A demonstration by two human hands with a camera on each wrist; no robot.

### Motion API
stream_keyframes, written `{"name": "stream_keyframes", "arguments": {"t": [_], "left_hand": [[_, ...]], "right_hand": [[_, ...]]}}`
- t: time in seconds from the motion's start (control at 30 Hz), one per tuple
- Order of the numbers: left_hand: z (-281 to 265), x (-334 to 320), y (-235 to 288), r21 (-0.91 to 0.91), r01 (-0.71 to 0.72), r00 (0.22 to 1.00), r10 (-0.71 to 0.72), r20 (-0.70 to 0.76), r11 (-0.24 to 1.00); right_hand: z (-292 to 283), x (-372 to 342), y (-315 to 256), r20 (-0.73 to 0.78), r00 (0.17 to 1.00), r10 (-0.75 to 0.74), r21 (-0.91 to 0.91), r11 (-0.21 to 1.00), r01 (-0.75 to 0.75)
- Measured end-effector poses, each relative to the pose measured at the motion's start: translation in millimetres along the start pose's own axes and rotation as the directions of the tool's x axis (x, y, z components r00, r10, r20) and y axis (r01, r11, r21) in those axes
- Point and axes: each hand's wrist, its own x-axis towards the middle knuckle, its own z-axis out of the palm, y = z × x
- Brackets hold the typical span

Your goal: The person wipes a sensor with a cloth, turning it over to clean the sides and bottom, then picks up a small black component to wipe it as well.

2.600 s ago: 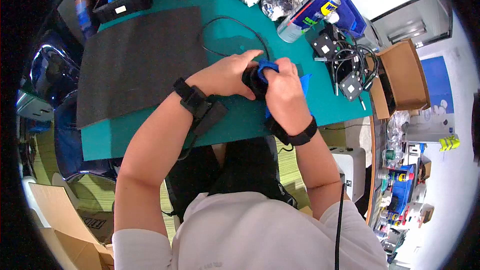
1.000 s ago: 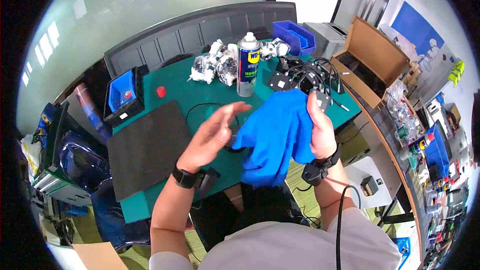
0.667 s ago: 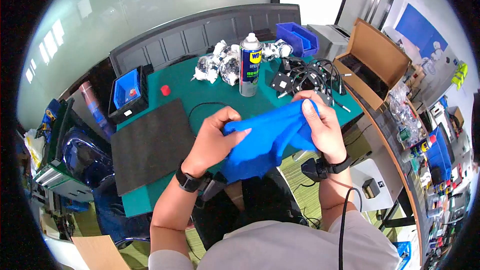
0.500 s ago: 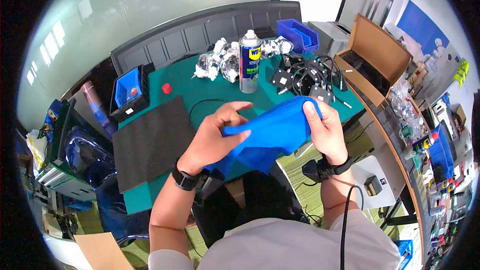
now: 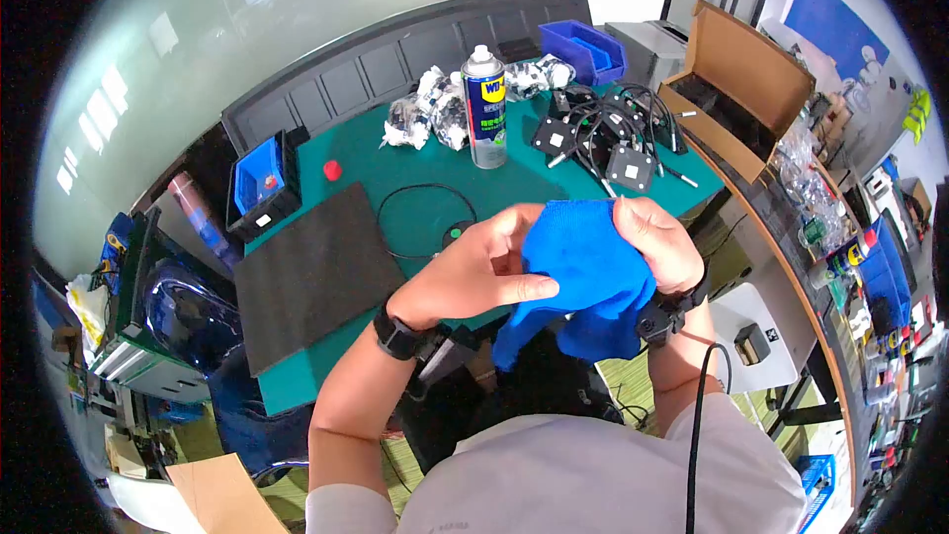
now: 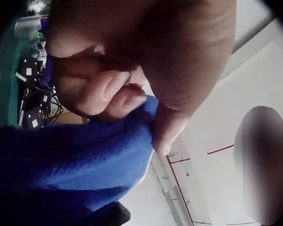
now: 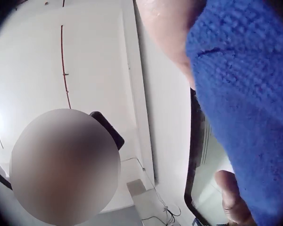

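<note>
Between the two hands hangs a blue cloth (image 5: 585, 262), folded at the top with loose ends drooping over the lap. My left hand (image 5: 484, 272) pinches its left edge, the thumb lying on the near face; in the left wrist view the thumb and curled fingertips close on the blue fabric (image 6: 99, 155). At the upper right corner my right hand (image 5: 664, 242) grips the cloth with the thumb on top. Fabric fills the right side of the right wrist view. Just beyond the left hand, a small black round part (image 5: 457, 234) with a looped black cable (image 5: 420, 188) lies on the green table mat.
Behind the hands stands a WD-40 spray can (image 5: 486, 109), with plastic-wrapped bundles (image 5: 407, 124) beside it. Black square devices with cables (image 5: 628, 166) lie right. A dark foam sheet (image 5: 316, 272), red cap (image 5: 332, 170) and black bin (image 5: 265, 203) are left. An open cardboard box (image 5: 736, 89) stands right.
Earlier, both hands worked the cloth at a black cylindrical part low over the table. The cloth was then lifted and spread between them; now it is folded over, with the hands closer together.
</note>
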Motion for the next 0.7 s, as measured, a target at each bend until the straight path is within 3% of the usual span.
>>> {"name": "stream_keyframes", "arguments": {"t": [0.07,0.2,0.23,0.27,0.3,0.33,0.37,0.4,0.43,0.47,0.5,0.53,0.57,0.6,0.63,0.67,0.7], "left_hand": [[0.3,-1.4,6.2,-0.193,0.217,0.975,-0.204,0.081,0.957],[-8.3,-6.1,18.6,-0.047,0.337,0.937,-0.34,-0.075,0.94],[-10.2,-7.9,20.6,-0.046,0.34,0.936,-0.343,-0.075,0.939],[-11.8,-10.0,22.1,0.275,0.232,0.956,-0.166,-0.243,0.933],[-11.8,-11.3,24.4,0.577,0.157,0.94,0.059,-0.337,0.801],[-9.7,-12.3,28.6,0.577,0.162,0.938,0.057,-0.341,0.8],[-6.5,-12.6,35.9,0.73,0.091,0.915,0.233,-0.33,0.677],[-3.3,-12.4,43.1,0.854,0.038,0.872,0.4,-0.281,0.518],[-1.5,-12.6,46.2,0.943,0.005,0.814,0.546,-0.197,0.332],[-0.7,-15.9,41.4,0.94,-0.13,0.822,0.565,-0.075,0.315],[13.1,-20.9,44.7,0.866,-0.239,0.88,0.474,0.004,0.438],[35.1,-24.6,40.3,0.769,-0.259,0.927,0.373,0.029,0.584],[47.2,-29.9,34.5,0.647,-0.293,0.954,0.165,0.252,0.704],[54.0,-32.8,39.7,0.545,-0.29,0.909,0.049,0.413,0.787],[57.8,-35.4,42.6,0.55,-0.284,0.915,0.051,0.399,0.785],[56.2,-33.4,42.2,0.576,-0.262,0.95,0.101,0.296,0.775],[52.7,-30.1,41.4,0.597,-0.234,0.971,0.149,0.189,0.768]], "right_hand": [[-8.2,-1.2,3.1,0.021,1.0,0.014,0.084,0.996,-0.016],[-6.8,-4.3,-5.8,-0.013,0.998,0.059,0.069,0.996,-0.058],[-8.2,-4.9,-3.8,0.02,1.0,0.008,-0.018,1.0,-0.008],[-9.3,-5.3,-2.1,0.058,0.998,-0.04,-0.103,0.994,0.046],[-10.5,-5.6,-1.1,0.061,0.997,-0.039,-0.1,0.994,0.045],[-11.9,-6.1,-0.3,0.067,0.996,-0.057,-0.329,0.941,0.076],[-12.8,-5.6,0.1,0.078,0.994,-0.075,-0.54,0.835,0.105],[-10.2,-6.4,-7.9,-0.077,0.997,0.007,-0.714,0.697,-0.06],[-9.7,-3.9,3.6,-0.185,0.965,-0.185,-0.796,0.604,-0.037],[-14.6,-0.5,15.5,-0.25,0.919,-0.305,-0.76,0.65,0.009],[-20.3,3.0,27.2,-0.319,0.852,-0.416,-0.725,0.686,0.063],[-25.2,5.8,36.6,-0.387,0.842,-0.376,-0.612,0.788,0.07],[-22.7,6.1,35.8,-0.403,0.853,-0.332,-0.482,0.869,0.111],[-17.2,4.3,33.2,-0.355,0.862,-0.363,-0.434,0.88,0.193],[-12.9,3.1,31.0,-0.307,0.866,-0.394,-0.378,0.886,0.269],[-12.7,4.2,32.3,-0.307,0.867,-0.393,-0.378,0.886,0.268],[-12.8,4.7,35.4,-0.269,0.901,-0.34,-0.25,0.928,0.276]]}}
